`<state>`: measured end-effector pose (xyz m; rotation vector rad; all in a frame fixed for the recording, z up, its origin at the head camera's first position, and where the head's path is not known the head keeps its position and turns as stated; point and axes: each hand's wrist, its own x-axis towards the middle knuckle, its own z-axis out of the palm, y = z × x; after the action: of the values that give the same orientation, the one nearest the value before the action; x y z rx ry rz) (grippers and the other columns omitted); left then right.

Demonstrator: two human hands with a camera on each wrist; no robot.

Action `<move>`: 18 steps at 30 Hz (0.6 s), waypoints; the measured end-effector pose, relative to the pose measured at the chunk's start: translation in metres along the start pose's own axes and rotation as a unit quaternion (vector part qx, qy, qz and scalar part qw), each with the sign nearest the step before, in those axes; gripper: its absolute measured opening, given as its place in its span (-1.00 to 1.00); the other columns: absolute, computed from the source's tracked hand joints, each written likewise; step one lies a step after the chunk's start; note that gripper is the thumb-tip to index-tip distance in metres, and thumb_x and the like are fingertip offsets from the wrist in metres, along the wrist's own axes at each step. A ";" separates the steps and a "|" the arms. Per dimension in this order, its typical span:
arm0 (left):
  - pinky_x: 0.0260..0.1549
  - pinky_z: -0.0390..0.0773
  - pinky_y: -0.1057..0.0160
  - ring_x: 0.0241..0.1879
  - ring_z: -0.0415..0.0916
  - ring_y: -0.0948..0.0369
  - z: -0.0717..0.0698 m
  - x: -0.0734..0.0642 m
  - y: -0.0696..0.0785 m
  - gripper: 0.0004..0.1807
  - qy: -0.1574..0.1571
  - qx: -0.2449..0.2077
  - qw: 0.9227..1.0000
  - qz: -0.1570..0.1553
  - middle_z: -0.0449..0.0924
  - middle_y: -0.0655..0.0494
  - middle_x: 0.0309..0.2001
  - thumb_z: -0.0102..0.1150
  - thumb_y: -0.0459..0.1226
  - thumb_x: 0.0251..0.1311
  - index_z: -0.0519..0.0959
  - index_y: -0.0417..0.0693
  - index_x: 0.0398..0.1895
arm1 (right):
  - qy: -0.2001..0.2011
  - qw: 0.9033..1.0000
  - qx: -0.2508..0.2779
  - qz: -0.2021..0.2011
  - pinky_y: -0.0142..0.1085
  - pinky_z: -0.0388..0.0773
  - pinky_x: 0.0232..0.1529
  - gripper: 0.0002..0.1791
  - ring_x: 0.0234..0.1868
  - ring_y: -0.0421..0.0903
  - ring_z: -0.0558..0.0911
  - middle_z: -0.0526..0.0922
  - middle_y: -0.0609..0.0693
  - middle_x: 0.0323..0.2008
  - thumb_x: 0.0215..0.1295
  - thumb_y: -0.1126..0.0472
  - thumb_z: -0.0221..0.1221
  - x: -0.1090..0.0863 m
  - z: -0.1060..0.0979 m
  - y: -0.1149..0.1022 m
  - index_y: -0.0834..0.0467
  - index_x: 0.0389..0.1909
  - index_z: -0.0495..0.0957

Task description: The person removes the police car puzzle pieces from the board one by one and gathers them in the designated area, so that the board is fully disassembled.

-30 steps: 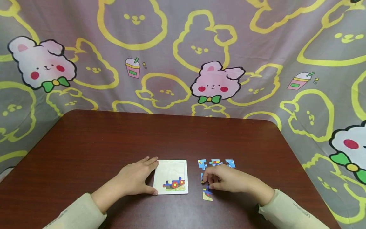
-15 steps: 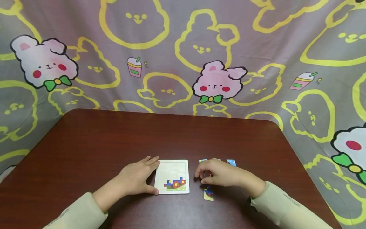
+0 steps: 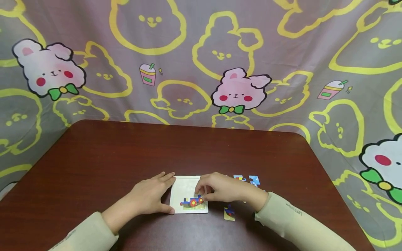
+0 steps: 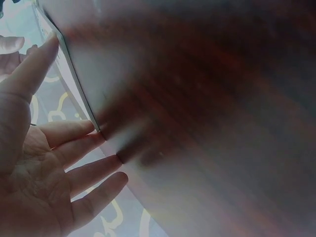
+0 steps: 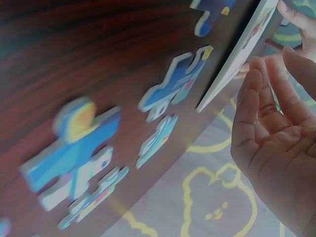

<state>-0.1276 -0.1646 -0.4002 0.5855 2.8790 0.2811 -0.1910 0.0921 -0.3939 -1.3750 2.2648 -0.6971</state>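
A square pale puzzle tray (image 3: 185, 186) sits on the table in the head view. Two joined jigsaw pieces (image 3: 189, 202) with a blue and red vehicle print lie at its lower right. My left hand (image 3: 147, 196) steadies the tray's left side, thumb at the near corner, straight fingertips (image 4: 91, 127) along the edge. Over the tray's right side hangs my right hand (image 3: 220, 188), fingers loosely bent, tips close above the joined pieces. In the right wrist view its thumb and fingers stand apart, with no piece showing between them.
Several loose jigsaw pieces lie right of the tray: a blue and yellow one (image 3: 229, 213) nearest me, others (image 3: 253, 180) at the back, some partly hidden by the right forearm. The dark wooden table (image 3: 176, 150) ends at a patterned curtain (image 3: 185, 62).
My right hand has moved left from above the loose pieces to over the tray's right side, uncovering some back pieces. The left hand stays at the tray's left edge.
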 end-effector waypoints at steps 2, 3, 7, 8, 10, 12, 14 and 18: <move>0.16 0.49 -0.22 0.43 0.28 -0.14 0.000 0.000 0.000 0.08 0.000 0.000 1.000 0.001 0.33 -0.04 0.46 0.50 0.24 -0.19 0.41 -0.16 0.38 | -0.008 1.000 0.000 -0.005 -0.55 0.47 -0.35 -0.80 -0.45 -0.41 0.47 0.64 -0.06 -0.31 0.25 0.30 0.32 0.005 0.002 -0.002 0.14 -0.11 0.67; 0.15 0.49 -0.22 0.43 0.29 -0.14 0.000 -0.001 0.000 0.08 0.000 -0.001 1.000 0.001 0.33 -0.04 0.46 0.50 0.24 -0.19 0.40 -0.16 0.38 | -0.013 1.000 -0.001 -0.005 -0.56 0.46 -0.34 -0.80 -0.45 -0.42 0.47 0.64 -0.06 -0.30 0.25 0.30 0.31 0.007 0.003 -0.004 0.14 -0.10 0.67; 0.14 0.50 -0.22 0.42 0.30 -0.15 0.000 -0.001 -0.001 0.08 0.002 -0.002 1.000 0.003 0.33 -0.04 0.46 0.50 0.24 -0.19 0.41 -0.17 0.38 | -0.023 1.000 -0.012 -0.008 -0.56 0.48 -0.30 -0.79 -0.42 -0.43 0.48 0.65 -0.07 -0.28 0.24 0.29 0.33 0.013 0.006 -0.006 0.15 -0.10 0.67; 0.14 0.50 -0.22 0.42 0.30 -0.15 0.001 -0.001 -0.001 0.08 0.003 -0.001 1.000 0.003 0.33 -0.05 0.45 0.50 0.24 -0.19 0.41 -0.17 0.38 | -0.024 1.000 -0.014 -0.006 -0.57 0.48 -0.29 -0.79 -0.40 -0.43 0.48 0.65 -0.08 -0.28 0.24 0.29 0.33 0.014 0.007 -0.006 0.15 -0.11 0.67; 0.14 0.51 -0.22 0.42 0.30 -0.15 0.001 -0.001 -0.001 0.08 0.004 0.001 1.000 0.004 0.33 -0.04 0.45 0.50 0.24 -0.20 0.41 -0.17 0.38 | -0.026 0.999 -0.019 -0.002 -0.57 0.48 -0.27 -0.79 -0.38 -0.42 0.49 0.64 -0.09 -0.28 0.23 0.29 0.34 0.016 0.008 -0.006 0.15 -0.11 0.68; 0.14 0.50 -0.21 0.42 0.31 -0.15 0.001 -0.001 -0.001 0.08 0.005 0.002 1.000 0.004 0.34 -0.04 0.45 0.51 0.24 -0.20 0.41 -0.17 0.38 | -0.027 0.999 -0.025 0.001 -0.58 0.47 -0.26 -0.79 -0.37 -0.40 0.48 0.63 -0.09 -0.28 0.22 0.29 0.34 0.016 0.009 -0.006 0.15 -0.12 0.68; 0.14 0.50 -0.21 0.41 0.31 -0.15 0.001 -0.001 -0.001 0.08 0.005 0.002 1.000 0.005 0.33 -0.04 0.45 0.51 0.23 -0.20 0.41 -0.17 0.37 | -0.028 0.999 -0.031 0.003 -0.58 0.45 -0.26 -0.79 -0.36 -0.38 0.48 0.61 -0.09 -0.29 0.20 0.29 0.35 0.017 0.011 -0.006 0.15 -0.13 0.68; 0.14 0.50 -0.22 0.42 0.30 -0.16 0.000 -0.001 -0.001 0.08 0.006 -0.002 1.000 0.005 0.33 -0.05 0.45 0.51 0.23 -0.20 0.41 -0.17 0.37 | -0.029 0.999 -0.037 0.010 -0.58 0.43 -0.27 -0.79 -0.38 -0.37 0.44 0.57 -0.11 -0.31 0.19 0.29 0.36 0.017 0.013 -0.006 0.13 -0.14 0.68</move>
<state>-0.1267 -0.1656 -0.4002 0.6003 2.8871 0.2933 -0.1871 0.0718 -0.4023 -1.3845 2.2760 -0.5648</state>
